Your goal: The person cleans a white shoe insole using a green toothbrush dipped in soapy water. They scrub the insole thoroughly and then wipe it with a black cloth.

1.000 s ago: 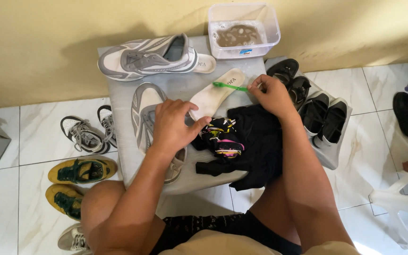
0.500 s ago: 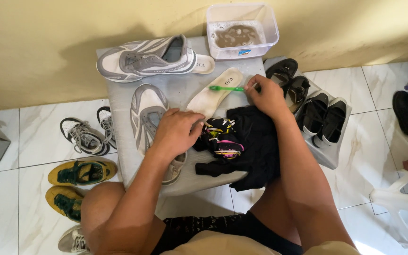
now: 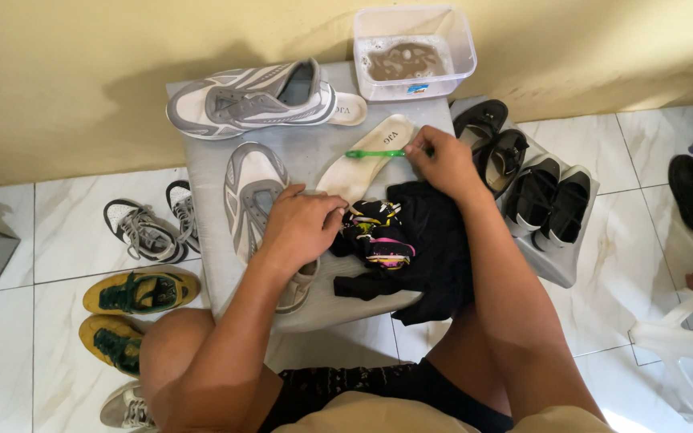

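Note:
My right hand (image 3: 443,163) grips a green toothbrush (image 3: 374,153) whose head lies across a white insole (image 3: 365,167) on the grey table (image 3: 202,172). My left hand (image 3: 302,227) presses on the near end of that insole, over a grey-and-white sneaker (image 3: 254,200) that lies along the table. A black cloth with a coloured print (image 3: 411,244) is bunched under my right forearm. A second grey-and-white sneaker (image 3: 254,98) lies on its side at the far edge of the table.
A clear plastic tub of murky soapy water (image 3: 415,52) stands at the table's far right corner. Black shoes (image 3: 535,188) sit on a low rack at the right. Sneakers (image 3: 146,228) and yellow-green shoes (image 3: 134,290) lie on the tiled floor at the left. A white plastic chair (image 3: 691,345) is at the right.
My left hand slid back toward me along the insole. My right hand and the toothbrush shifted slightly across the insole.

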